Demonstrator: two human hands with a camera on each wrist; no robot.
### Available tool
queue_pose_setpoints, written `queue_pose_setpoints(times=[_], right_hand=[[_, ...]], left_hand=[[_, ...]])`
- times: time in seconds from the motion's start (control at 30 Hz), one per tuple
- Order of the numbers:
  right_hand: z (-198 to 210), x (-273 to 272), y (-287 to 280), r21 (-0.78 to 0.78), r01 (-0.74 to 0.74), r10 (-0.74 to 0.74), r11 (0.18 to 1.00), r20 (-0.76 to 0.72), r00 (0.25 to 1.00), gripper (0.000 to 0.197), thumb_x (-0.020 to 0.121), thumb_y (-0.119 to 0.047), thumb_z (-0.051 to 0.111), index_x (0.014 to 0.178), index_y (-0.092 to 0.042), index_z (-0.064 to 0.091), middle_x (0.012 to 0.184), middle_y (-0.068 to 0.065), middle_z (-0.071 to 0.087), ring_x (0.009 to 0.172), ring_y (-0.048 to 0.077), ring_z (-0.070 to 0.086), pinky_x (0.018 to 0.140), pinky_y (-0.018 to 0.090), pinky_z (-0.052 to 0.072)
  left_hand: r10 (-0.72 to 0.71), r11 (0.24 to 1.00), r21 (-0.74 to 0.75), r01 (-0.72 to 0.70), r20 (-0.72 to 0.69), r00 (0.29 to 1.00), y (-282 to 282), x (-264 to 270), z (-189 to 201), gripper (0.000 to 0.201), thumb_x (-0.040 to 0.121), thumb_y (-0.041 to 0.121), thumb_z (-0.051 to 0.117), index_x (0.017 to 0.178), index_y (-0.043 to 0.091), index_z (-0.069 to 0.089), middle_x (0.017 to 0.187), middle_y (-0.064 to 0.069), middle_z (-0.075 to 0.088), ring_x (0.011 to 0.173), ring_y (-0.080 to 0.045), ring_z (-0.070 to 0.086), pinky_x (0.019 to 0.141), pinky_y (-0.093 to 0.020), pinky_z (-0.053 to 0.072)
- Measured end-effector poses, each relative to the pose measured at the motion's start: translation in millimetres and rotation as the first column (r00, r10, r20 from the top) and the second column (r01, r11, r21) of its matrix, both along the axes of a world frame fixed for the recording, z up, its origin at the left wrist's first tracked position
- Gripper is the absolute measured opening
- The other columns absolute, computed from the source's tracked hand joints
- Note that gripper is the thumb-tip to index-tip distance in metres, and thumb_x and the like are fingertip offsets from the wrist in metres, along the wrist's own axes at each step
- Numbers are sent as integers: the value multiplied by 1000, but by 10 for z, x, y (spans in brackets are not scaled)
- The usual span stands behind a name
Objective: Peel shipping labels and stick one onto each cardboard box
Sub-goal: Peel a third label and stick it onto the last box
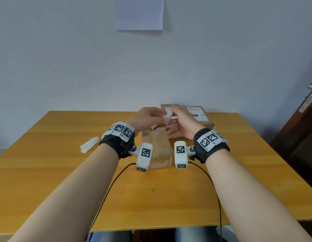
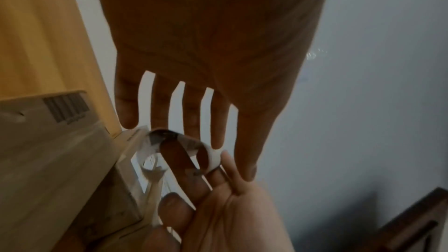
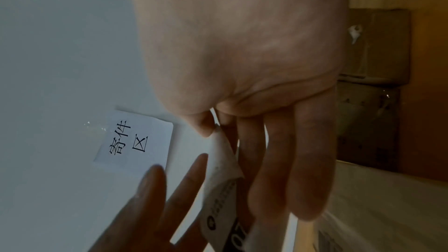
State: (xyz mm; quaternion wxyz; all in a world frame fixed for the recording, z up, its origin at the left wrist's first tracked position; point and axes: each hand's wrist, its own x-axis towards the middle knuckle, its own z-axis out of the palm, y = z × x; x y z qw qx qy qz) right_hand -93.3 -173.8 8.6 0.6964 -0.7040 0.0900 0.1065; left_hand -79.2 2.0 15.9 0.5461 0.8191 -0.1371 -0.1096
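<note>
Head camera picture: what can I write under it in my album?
The left hand and right hand peel a white shipping label above a cardboard box on the wooden table.

Table (image 1: 47, 172): open wood at left and right flanks. Obstacles: centre box (image 1: 160, 145); two far boxes (image 1: 206, 122) by the wall; white roll (image 1: 89, 144) left; cables (image 1: 106, 196) in front.
</note>
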Motion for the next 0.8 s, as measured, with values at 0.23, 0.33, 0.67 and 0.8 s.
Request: queue_pose_setpoints(times=[0.23,0.33,0.67,0.8], right_hand=[[-34,-1,-80,-78,-105,105,991,-4,994,70,96,-76,42,125,-16,63,112,15,75,68,30,72,61,39,59],[-40,-25,-116,-138,-130,130,982,-9,991,73,97,-76,35,121,-16,68,109,11,78,74,31,74,61,38,60],[-276,29,-144,-396,-111,91,912,-68,994,36,89,-33,80,116,-15,66,93,6,72,60,15,61,53,29,57],[-363,77,-129,-467,-119,75,876,-111,991,29,88,-30,81,108,-17,64,77,2,59,53,12,49,52,28,52]], left_hand=[[97,994,34,-100,85,992,-98,146,-159,39,86,28,82,120,22,64,105,4,72,86,-13,69,71,-29,53],[232,973,-39,-229,87,969,-70,214,-219,24,93,26,74,115,18,68,99,4,71,83,-13,70,69,-28,56],[298,937,-160,-310,-93,950,-1,314,-353,26,103,28,56,96,9,72,94,-11,77,92,-28,77,78,-44,65],[303,928,-180,-327,-148,941,13,325,-336,28,105,30,51,97,7,65,86,-5,74,86,-24,73,69,-35,60]])
